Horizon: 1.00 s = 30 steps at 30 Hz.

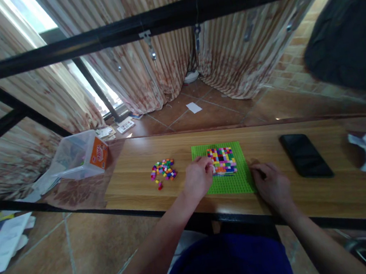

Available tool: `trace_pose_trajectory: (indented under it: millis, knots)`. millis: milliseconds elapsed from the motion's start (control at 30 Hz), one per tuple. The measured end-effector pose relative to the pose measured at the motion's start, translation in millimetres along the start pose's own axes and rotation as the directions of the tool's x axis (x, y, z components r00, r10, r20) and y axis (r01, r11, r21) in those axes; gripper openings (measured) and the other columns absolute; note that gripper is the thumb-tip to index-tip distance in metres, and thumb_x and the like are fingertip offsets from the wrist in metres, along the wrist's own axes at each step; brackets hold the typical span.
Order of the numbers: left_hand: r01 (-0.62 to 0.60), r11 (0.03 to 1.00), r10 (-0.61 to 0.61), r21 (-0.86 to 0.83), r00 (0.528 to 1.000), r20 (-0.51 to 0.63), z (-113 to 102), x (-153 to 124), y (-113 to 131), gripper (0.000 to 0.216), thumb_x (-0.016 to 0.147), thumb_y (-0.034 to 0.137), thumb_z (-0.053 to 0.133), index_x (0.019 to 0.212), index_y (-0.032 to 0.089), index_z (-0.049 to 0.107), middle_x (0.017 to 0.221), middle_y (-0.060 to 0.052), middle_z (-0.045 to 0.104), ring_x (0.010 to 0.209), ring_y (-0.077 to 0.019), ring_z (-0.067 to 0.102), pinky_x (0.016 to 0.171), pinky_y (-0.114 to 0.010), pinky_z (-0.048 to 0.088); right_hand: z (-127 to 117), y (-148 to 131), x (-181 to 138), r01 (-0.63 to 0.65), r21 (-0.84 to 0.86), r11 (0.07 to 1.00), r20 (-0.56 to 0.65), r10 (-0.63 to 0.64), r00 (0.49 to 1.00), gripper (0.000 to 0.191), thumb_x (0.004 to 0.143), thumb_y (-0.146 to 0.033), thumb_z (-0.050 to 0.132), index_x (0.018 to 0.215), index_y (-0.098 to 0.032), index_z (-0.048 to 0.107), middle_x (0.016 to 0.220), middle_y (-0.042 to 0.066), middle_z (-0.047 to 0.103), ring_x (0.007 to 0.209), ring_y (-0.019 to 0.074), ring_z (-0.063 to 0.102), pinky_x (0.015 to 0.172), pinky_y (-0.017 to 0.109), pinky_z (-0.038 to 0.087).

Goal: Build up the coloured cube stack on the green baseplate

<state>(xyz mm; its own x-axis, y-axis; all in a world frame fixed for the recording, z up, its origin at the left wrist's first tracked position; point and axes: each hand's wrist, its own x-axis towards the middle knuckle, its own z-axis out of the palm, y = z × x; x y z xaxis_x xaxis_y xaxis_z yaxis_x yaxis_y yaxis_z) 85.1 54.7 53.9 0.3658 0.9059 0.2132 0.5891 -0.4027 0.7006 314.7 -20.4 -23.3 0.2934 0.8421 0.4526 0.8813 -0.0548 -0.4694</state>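
1 block of multicoloured bricks (228, 168) stands on a green baseplate (246, 183), on a wooden table (133, 195). The left hand (199, 175) is at the block's left edge, fingertips bunched; whether they grip a brick cannot be told. The right hand (272, 184) curls beside the baseplate's right edge, its grip unclear too. Loose bricks (166, 169) lie to the left. Bracing the plate and pressing straight down should keep the edges flush.

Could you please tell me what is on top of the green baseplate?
A structure of multicoloured bricks stands on the green baseplate. The left hand is over the plate's left part, beside the structure. Whatever lies beneath that hand, and the surface under the bricks, cannot be seen.
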Motion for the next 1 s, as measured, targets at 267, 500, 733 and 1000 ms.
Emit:
trace_pose_trajectory:
  millis: [267,500,733,1000]
  knots:
    - [0.006,1.000,-0.006,-0.003,1.000,-0.014,5,-2,1,0.017,0.087,0.015,0.057,0.084,0.021,0.072,0.087,-0.001,0.070,0.081,-0.0141,0.065,0.078,-0.028,0.050,1,0,0,-0.006,0.007,1.000,-0.002,0.006,1.000,0.025,0.092,-0.031,0.049,0.087,-0.020,0.071,0.090,0.007,0.071,0.080,0.0207,0.066,0.069,0.031,0.049]
    - [0.046,0.997,-0.043,0.069,0.998,-0.038,10,-4,3,0.016,0.087,0.019,0.058,0.097,0.022,0.070,0.095,-0.004,0.074,0.086,-0.0189,0.068,0.081,-0.033,0.052,-1,-1,0,-0.020,0.009,1.000,0.006,0.020,1.000,0.024,0.092,-0.031,0.050,0.087,-0.020,0.071,0.091,0.007,0.071,0.080,0.0208,0.065,0.069,0.032,0.049]
    - [0.140,0.988,-0.143,-0.060,0.988,-0.064,7,-8,1,0.022,0.086,0.016,0.055,0.103,0.021,0.067,0.092,-0.004,0.074,0.079,-0.0166,0.067,0.076,-0.031,0.052,-1,-1,1,-0.018,0.010,1.000,0.010,0.018,1.000,0.025,0.092,-0.032,0.050,0.087,-0.021,0.071,0.091,0.007,0.070,0.079,0.0205,0.065,0.069,0.032,0.049]
    - [0.298,0.931,-0.316,-0.212,0.947,-0.058,14,6,-5,0.025,0.086,0.028,0.061,0.107,0.015,0.064,0.090,-0.006,0.072,0.076,-0.0160,0.065,0.075,-0.031,0.052,0,1,0,-0.010,0.023,1.000,0.009,0.010,1.000,0.025,0.092,-0.032,0.050,0.088,-0.020,0.071,0.091,0.007,0.070,0.079,0.0201,0.065,0.070,0.032,0.049]
